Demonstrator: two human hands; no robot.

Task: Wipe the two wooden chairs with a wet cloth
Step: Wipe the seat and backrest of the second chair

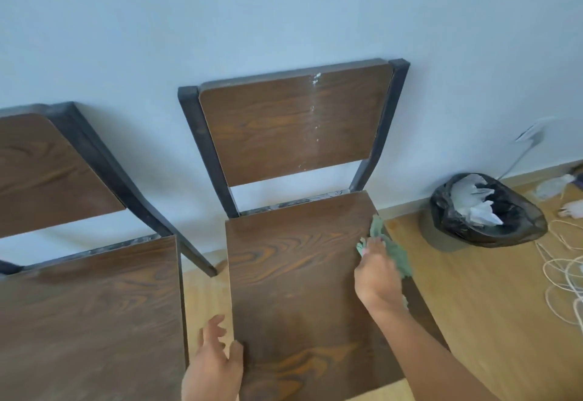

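Two wooden chairs with dark metal frames stand against a pale wall. The right chair [293, 274] is in the centre, and white specks streak its backrest [293, 126]. The left chair [85, 306] is cut off by the left edge. My right hand [377, 274] presses a green cloth [394, 252] on the right edge of the right chair's seat. My left hand [214, 362] grips that seat's front left edge, thumb on top and fingers along the side.
A small bin lined with a black bag [485, 211] holds crumpled white paper and stands on the wooden floor to the right. Loose cream cord [564, 277] lies coiled on the floor at the far right. A narrow gap of floor separates the chairs.
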